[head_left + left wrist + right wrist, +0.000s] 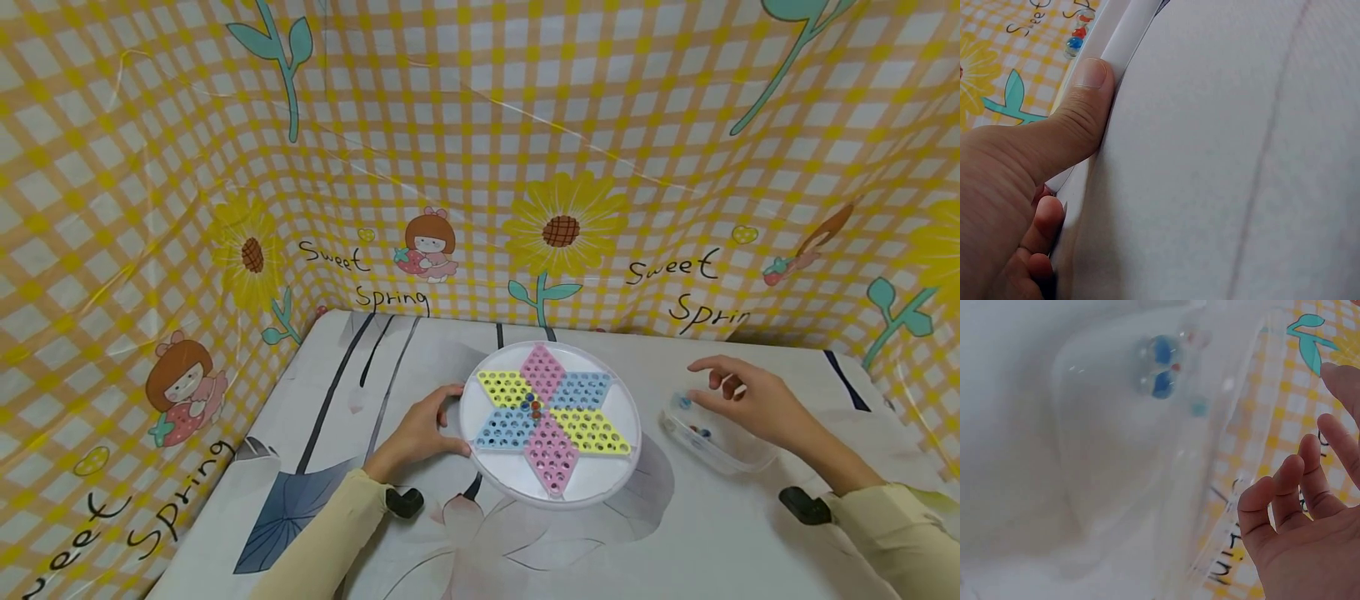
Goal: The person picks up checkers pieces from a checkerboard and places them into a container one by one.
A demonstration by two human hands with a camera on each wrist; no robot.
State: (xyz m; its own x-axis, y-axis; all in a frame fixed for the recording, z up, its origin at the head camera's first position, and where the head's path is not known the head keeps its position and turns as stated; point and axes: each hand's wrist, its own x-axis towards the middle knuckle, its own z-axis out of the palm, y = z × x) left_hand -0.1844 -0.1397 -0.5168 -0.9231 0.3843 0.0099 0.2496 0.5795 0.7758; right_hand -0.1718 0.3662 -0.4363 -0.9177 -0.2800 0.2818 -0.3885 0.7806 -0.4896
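A round white Chinese checkers board (480,479) with a pink, yellow and blue star lies on the table. Several marbles (531,406) cluster near the star's middle. My left hand (420,429) holds the board's left rim; in the left wrist view its thumb (1082,109) presses the edge, with other fingers curled lower down. Over a clear plastic box (738,457) right of the board hovers my right hand (750,400), fingers apart and loosely bent, with nothing visible in them. Blue marbles (1161,365) show in the box, blurred in the right wrist view.
A pale patterned cloth (375,392) covers the table. Yellow checked fabric (465,150) with sunflowers hangs behind and at both sides. Black wrist devices (405,502) sit at both sleeves.
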